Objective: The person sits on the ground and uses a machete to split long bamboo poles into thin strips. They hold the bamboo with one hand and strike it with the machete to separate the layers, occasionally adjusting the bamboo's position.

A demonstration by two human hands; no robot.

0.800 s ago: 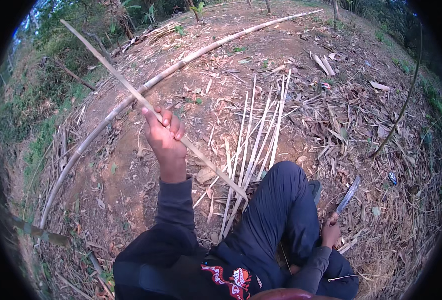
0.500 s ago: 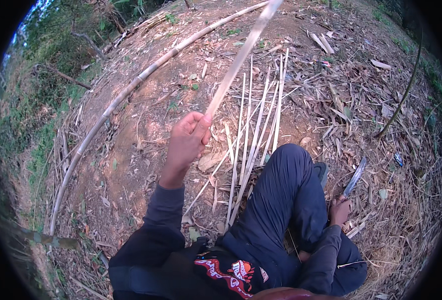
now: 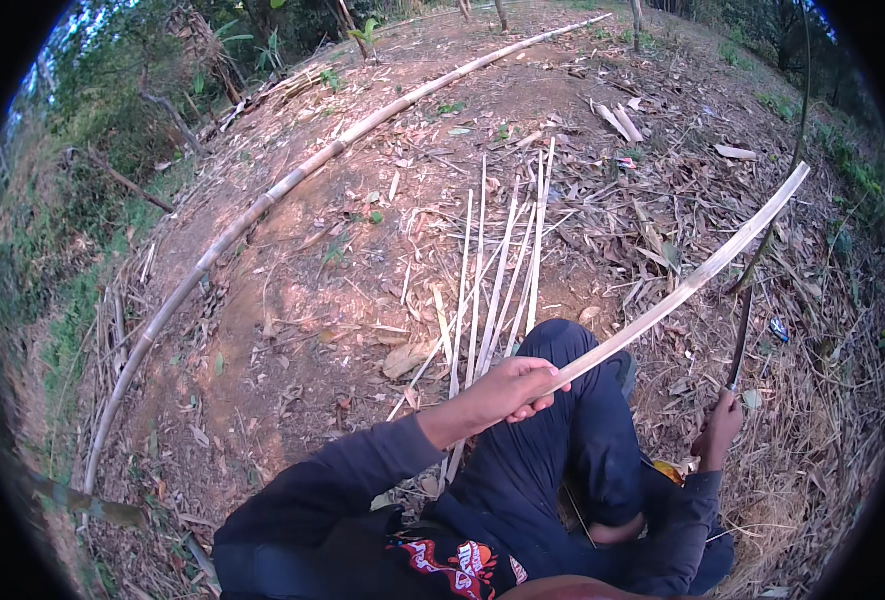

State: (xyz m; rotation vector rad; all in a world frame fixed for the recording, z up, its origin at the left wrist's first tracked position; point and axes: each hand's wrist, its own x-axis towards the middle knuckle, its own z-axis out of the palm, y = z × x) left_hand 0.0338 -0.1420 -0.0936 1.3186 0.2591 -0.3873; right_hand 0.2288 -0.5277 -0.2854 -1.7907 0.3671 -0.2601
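Note:
My left hand [image 3: 518, 390] is closed around the near end of a long split bamboo strip [image 3: 684, 288]. The strip slants up and to the right, across my bent knee and out over the leaf litter. At my right side, my right hand [image 3: 718, 432] grips the handle of a machete [image 3: 740, 342], its dark blade pointing upward and seen nearly edge-on. The blade stands below the strip's far part, and I see a gap between them. Several thin pale bamboo strips [image 3: 502, 275] lie on the ground beyond my left hand, fanned out lengthwise.
A long whole bamboo pole [image 3: 287, 182] curves along the ground on the left. Short split pieces [image 3: 617, 122] lie far off among dry leaves. A thin dark stem [image 3: 794, 160] rises at the right, close to the strip's tip. My folded legs [image 3: 592, 440] are below.
My left hand has moved right and down, swinging the strip from upright to a rightward slant. My right hand has raised the machete slightly and turned its blade more upright.

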